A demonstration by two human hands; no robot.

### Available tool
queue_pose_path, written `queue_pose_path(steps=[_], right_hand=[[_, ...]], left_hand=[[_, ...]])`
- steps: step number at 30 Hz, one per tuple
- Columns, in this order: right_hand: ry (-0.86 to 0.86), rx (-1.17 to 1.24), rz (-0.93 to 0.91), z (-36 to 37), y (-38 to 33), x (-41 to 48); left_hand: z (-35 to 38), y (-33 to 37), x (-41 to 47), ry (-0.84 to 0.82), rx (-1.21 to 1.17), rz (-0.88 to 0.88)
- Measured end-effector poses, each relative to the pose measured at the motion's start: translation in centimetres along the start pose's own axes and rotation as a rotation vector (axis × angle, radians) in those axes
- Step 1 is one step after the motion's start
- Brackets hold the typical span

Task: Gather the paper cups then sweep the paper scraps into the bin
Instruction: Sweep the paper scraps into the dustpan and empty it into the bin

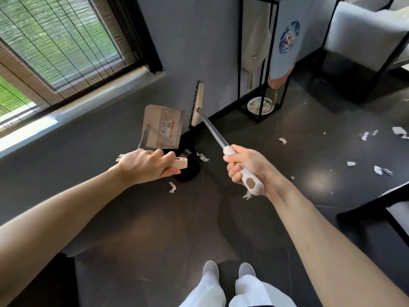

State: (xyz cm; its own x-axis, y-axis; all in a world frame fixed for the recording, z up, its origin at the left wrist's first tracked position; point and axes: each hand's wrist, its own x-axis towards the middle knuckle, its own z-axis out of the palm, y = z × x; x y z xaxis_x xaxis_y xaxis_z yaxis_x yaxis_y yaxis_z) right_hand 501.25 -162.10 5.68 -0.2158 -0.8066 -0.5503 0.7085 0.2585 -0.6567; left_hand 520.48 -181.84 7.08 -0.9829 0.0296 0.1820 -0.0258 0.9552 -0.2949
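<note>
- Left hand [145,166]: fingers and thumb curled round the beige end of the dustpan handle [180,163], held out over the floor [155,229].
- Dustpan [162,126]: beige, ribbed, with a label on its face; it is tilted up close to the grey wall [188,41] below the window [55,47]. A dark shape lies under the handle; what it is cannot be told.
- Right hand [244,167]: clamped on the pale grip of the broom [197,103], thumb pointing up the metal shaft [213,129]. The two hands are apart, each on its own tool.
- Broom head: standing on end near the base of the wall, black bristles facing left, just to the right of the dustpan.
- Paper scraps [382,170]: white torn pieces scattered on the dark floor, most of them to the right, one [282,140] near the shaft, one [172,187] below the left hand, one [203,157] between the hands.
- Black metal stand [240,63]: against the wall, a patterned bowl [260,105] on its base.
- Grey chair [365,34]: upper right, on a black frame.
- Grey shoes [210,268]: bottom centre, below white trousers.
</note>
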Motion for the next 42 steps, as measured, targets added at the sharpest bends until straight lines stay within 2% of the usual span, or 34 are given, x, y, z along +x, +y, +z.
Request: queue_pose_path(steps=[4,9,14,20,26,29,34,39,42], right_hand=[[0.001,-0.033,-0.013,-0.1,0.6,-0.7],[0.002,-0.048,0.004,-0.3,1.0,-1.8],[0.023,-0.028,-0.007,1.1,2.0,-3.4],[0.005,0.062,-0.028,5.3,3.5,-6.3],[0.104,0.08,-0.157,9.8,10.3,-10.4],[0.158,0.105,-0.19,11.2,14.3,-13.0],[0.352,0.177,-0.231,11.0,20.8,-19.0],[0.498,0.304,-0.236,8.9,27.3,-25.7],[0.597,0.428,-0.252,7.2,31.5,-30.1]], left_hand=[[0.0,1.3,-0.2,-0.013,-0.066,-0.079],[-1.7,0.1,-0.1,-0.129,-0.14,-0.565],[-7.7,-1.6,-1.4,-0.005,-0.223,-0.748],[-13.4,-3.8,-3.1,0.202,-0.393,-0.687],[-12.3,-3.0,-7.4,0.203,-0.601,-0.555],[-10.5,-0.7,-9.4,0.176,-0.75,-0.549],[-7.7,6.1,-10.8,0.047,-0.919,-0.538],[-6.6,15.1,-9.9,-0.122,-1.091,-0.413],[-7.1,22.3,-9.0,-0.195,-1.112,-0.263]])
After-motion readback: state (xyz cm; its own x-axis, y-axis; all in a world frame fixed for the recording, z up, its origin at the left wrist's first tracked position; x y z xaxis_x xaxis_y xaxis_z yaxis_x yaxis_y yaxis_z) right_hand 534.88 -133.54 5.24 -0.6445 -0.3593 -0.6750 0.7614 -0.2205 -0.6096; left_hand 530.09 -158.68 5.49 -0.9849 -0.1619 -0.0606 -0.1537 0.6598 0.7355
